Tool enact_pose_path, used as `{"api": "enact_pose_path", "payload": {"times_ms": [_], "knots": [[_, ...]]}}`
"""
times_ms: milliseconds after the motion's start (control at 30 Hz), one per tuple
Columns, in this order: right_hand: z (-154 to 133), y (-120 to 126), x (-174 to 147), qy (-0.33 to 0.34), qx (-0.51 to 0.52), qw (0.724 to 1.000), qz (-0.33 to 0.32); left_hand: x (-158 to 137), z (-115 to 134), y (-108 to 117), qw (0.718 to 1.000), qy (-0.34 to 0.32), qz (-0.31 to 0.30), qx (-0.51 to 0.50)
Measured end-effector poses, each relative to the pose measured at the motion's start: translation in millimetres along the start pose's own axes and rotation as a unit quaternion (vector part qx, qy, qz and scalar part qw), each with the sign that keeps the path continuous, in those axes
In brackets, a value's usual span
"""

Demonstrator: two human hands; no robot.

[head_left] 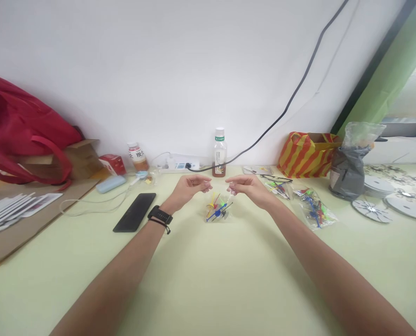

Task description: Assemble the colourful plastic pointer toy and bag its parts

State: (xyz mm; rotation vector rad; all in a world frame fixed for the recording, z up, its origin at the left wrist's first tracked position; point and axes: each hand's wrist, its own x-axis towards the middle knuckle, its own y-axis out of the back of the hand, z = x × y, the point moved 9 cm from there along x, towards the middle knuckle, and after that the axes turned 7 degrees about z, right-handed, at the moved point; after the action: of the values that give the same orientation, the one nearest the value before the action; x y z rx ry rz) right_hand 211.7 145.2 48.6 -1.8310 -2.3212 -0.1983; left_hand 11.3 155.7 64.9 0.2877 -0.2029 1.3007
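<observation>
Between my hands is a small clear plastic bag with thin colourful plastic pieces inside, in blue, yellow, red, green and black. My left hand, with a black watch on its wrist, is closed in a pinch at the bag's upper left. Opposite it, my right hand pinches at the upper right. The bag's clear top edge is hard to make out between the fingertips. Whether its bottom touches the table cannot be told.
A drink bottle stands behind my hands. A black phone lies left. More filled bags, a striped bag, a grey bag and grey discs are right. A black cable crosses the wall; a red bag sits far left.
</observation>
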Motion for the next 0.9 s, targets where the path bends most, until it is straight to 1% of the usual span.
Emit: {"api": "enact_pose_path", "payload": {"times_ms": [133, 267, 333, 400, 500, 600, 733, 900], "knots": [[6, 1, 2, -0.014, 0.041, 0.999, 0.013, 0, -3, 3, 1.000, 0.010, 0.002, -0.012], [8, 1, 3, -0.029, 0.065, 0.997, 0.021, 1, -2, 0, 1.000, 0.010, 0.004, -0.028], [7, 2, 3, -0.029, 0.051, 0.998, 0.030, 1, 1, 0, 1.000, -0.004, 0.014, -0.008], [4, 2, 3, -0.012, 0.020, 0.999, 0.033, 1, 3, 1, 0.999, -0.019, 0.029, 0.020], [-3, -1, 2, 0.014, -0.001, 1.000, 0.028, 0, 4, 3, 0.998, -0.026, 0.044, 0.023], [-6, -1, 2, 0.022, 0.000, 0.999, 0.036, 1, 4, 4, 0.999, -0.016, 0.036, 0.021], [-2, 2, 3, 0.016, -0.017, 0.998, 0.057, 3, 5, 6, 0.998, -0.017, 0.023, 0.063], [8, 6, 5, -0.006, 0.022, 0.998, 0.052, 4, 6, 9, 0.996, -0.034, 0.018, 0.077]]}}
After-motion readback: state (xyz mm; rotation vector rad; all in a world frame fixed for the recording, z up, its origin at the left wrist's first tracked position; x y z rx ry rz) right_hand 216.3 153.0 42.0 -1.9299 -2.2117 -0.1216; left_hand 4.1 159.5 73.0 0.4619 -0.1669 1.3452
